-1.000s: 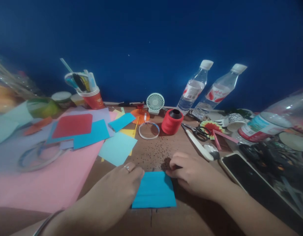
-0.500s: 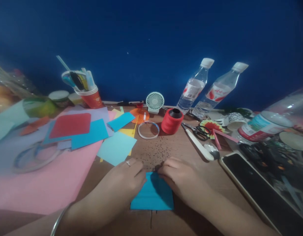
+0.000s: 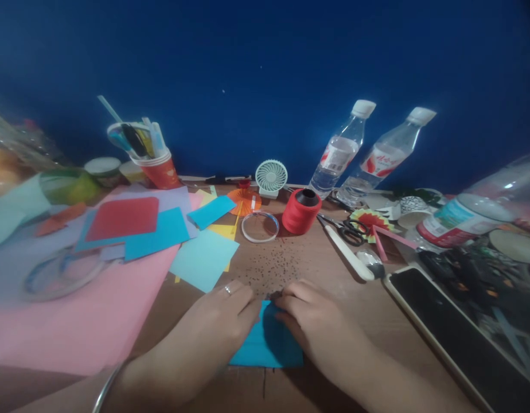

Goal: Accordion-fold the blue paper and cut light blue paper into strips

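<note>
A creased sheet of blue paper lies on the table close to me. My left hand, with a ring and a bangle, has its fingers curled over the paper's far left part. At the far right edge, my right hand is closed with thumb and fingers on the sheet. The fingertips of both hands are partly hidden. Just beyond them, many small dark specks are scattered on the wood. A light blue paper square lies past my left hand.
Farther back stand a red thread spool, a small fan and two water bottles. Scissors, a white-handled knife and a phone lie right. Pink paper and a pen cup are left.
Both hands have shifted only slightly along the far edge of the blue paper, the left one a little to the right. Everything else stays put.
</note>
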Motion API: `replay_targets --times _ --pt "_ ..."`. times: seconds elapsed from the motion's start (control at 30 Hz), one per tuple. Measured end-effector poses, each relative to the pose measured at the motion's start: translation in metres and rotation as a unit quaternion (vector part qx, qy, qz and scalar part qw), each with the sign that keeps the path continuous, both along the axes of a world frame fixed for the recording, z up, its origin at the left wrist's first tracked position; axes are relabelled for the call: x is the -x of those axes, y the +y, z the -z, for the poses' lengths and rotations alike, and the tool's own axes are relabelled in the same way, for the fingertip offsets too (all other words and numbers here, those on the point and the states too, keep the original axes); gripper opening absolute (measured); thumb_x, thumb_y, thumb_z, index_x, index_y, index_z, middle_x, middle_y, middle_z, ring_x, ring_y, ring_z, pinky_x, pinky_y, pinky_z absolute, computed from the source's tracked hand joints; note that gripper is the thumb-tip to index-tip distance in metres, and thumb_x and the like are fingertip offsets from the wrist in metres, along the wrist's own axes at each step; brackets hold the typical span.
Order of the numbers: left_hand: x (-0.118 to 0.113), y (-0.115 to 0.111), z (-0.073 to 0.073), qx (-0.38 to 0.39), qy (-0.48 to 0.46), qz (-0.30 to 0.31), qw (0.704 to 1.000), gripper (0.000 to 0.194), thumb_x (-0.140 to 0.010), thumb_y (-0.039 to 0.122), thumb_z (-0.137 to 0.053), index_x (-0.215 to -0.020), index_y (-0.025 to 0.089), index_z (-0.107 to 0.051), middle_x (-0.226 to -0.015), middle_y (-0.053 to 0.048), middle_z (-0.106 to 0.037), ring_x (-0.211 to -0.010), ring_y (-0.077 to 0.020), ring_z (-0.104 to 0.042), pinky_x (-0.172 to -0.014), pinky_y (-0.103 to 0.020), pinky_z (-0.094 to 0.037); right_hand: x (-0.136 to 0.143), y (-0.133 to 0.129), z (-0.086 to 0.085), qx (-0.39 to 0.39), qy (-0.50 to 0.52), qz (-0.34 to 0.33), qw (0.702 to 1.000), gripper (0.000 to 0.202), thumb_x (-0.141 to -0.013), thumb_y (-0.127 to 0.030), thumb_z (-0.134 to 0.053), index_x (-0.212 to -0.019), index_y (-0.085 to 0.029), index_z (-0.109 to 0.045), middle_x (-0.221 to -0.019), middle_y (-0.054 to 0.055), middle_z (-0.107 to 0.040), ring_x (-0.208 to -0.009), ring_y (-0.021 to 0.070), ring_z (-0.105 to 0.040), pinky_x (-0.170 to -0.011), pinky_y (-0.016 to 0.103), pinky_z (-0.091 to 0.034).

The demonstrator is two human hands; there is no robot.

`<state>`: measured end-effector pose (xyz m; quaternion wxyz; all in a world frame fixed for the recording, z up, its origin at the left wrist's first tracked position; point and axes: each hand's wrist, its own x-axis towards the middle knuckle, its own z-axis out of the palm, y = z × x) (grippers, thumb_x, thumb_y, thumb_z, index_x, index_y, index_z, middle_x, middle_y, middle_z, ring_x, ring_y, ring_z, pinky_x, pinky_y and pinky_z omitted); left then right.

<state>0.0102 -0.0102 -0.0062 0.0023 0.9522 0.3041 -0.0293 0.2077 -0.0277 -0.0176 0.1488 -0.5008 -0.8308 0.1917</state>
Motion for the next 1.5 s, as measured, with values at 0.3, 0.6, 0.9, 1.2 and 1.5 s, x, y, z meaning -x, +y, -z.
replay_targets --times 0.3,0.6,0.9,1.2,1.5 --pt "-0.002 -0.001 0.0 -0.012 -0.043 -0.006 0.999 0.016 -0.084 0.008 -0.047 -0.08 0.018 -0.059 -0.077 -0.005 -0.053 -0.068 -0.0217 -0.047 -0.059 -0.036 -0.039 0.0 0.001 -0.008 0.019 0.003 0.001 1.0 0.01 -0.084 -0.013 -0.056 -0.088 -0.016 -0.064 -0.083 0.005 -0.06 -0.081 0.0204 -0.054 -0.069 0.032 -0.046" --pt "0.003 -0.004 0.006 0.036 -0.076 -0.015 0.996 0.021 -0.09 0.014 -0.044 -0.08 0.018 -0.062 -0.082 -0.004 -0.057 -0.078 -0.0182 -0.05 -0.07 -0.032 -0.041 0.0 0.002 -0.008 -0.001 -0.014 -0.03 0.999 0.01 -0.083 -0.01 -0.056 -0.088 -0.015 -0.063 -0.083 0.005 -0.06 -0.08 0.0216 -0.052 -0.069 0.035 -0.044" --pt "0.001 0.0 0.001 0.147 -0.144 -0.088 0.975 0.015 -0.089 0.017 -0.045 -0.085 0.02 -0.06 -0.083 -0.002 -0.056 -0.08 -0.018 -0.052 -0.071 -0.031 -0.043 0.0 0.002 -0.009 0.015 -0.006 -0.04 0.999 0.015 -0.082 -0.009 -0.055 -0.093 -0.017 -0.062 -0.086 0.005 -0.059 -0.084 0.0207 -0.051 -0.073 0.035 -0.042" --pt "0.002 0.003 0.002 0.218 -0.208 -0.124 0.945 0.009 -0.087 0.018 -0.051 -0.082 0.02 -0.058 -0.084 -0.001 -0.055 -0.08 -0.0171 -0.052 -0.071 -0.031 -0.042 -0.003 0.003 -0.006 0.044 0.063 -0.026 0.997 0.011 -0.078 -0.008 -0.061 -0.082 -0.018 -0.057 -0.082 0.0 -0.057 -0.082 0.016 -0.049 -0.07 0.028 -0.037" --pt "0.001 0.0 -0.002 0.22 -0.249 -0.149 0.932 0.012 -0.081 0.009 -0.05 -0.075 0.019 -0.055 -0.078 0.001 -0.054 -0.074 -0.0141 -0.052 -0.065 -0.027 -0.041 0.001 0.003 -0.012 0.1 0.186 0.025 0.977 0.013 -0.074 -0.009 -0.065 -0.072 -0.019 -0.057 -0.072 -0.004 -0.055 -0.075 0.0126 -0.052 -0.066 0.024 -0.036"
